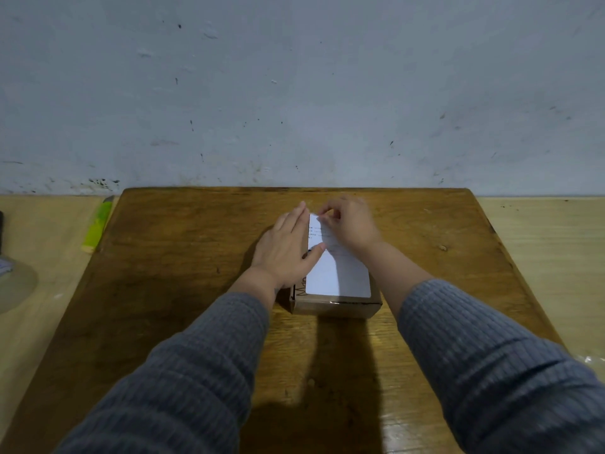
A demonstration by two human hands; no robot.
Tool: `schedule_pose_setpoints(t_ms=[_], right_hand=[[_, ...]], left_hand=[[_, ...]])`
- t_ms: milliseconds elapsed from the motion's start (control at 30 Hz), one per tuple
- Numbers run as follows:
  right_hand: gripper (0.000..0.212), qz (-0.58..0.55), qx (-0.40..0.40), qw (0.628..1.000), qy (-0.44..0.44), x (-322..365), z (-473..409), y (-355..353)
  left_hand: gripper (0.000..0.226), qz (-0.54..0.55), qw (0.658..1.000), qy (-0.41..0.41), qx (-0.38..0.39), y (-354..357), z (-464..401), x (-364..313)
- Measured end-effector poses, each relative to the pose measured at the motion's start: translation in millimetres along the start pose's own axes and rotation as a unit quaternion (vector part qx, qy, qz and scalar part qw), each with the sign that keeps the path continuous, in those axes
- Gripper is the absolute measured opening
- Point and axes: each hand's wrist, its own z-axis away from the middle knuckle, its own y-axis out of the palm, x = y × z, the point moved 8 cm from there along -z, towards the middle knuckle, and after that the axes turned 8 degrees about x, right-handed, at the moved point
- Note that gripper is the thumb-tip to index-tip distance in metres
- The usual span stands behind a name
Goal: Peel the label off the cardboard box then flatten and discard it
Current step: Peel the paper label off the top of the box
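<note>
Cardboard box (337,306) sits closed near the middle of the dark wooden desk (183,257), its near face turned toward the person and its top almost wholly covered by a white label (337,276). Some printed lines show at the label's far end, too small to read, and dark lettering runs along the strip of bare cardboard at its left edge.

Both arms reach in from the near side, in grey ribbed sleeves (183,381). The left hand (288,247) lies flat on the left part of the box top, fingers straight and together, pointing away from the person, the thumb spread out across the label's left edge. Its grip is fully open: it presses down and closes round nothing.

The right hand (350,224) is over the far right part of the box, fingers curled inward with the tips gathered at the label's far edge. It seems to pinch or pick at that corner, though motion blur hides whether the paper is actually lifted. The box lies directly under both hands, touching them.

Left of the desk, on a paler surface, lies a yellow-green utility knife (96,224). A scuffed grey wall (294,93) stands behind.
</note>
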Motion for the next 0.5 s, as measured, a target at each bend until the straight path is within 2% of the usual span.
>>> schedule_pose_setpoints(t_ms=[133,367,500], right_hand=[[0.004,-0.019,-0.039,0.999,0.025,-0.1,-2.6,-0.3],[0.03,-0.044,-0.02,0.998,0.046,-3.2,-2.6,6.6],[0.018,-0.111,-0.006,0.993,0.027,-1.8,0.1,0.5]], left_hand=[[0.073,-0.064,0.998,0.001,0.003,4.1,-1.1,2.7],[0.073,-0.086,0.995,-0.032,0.035,7.8,0.0,3.8],[0.081,-0.12,0.989,-0.051,0.064,9.1,-3.3,5.5]])
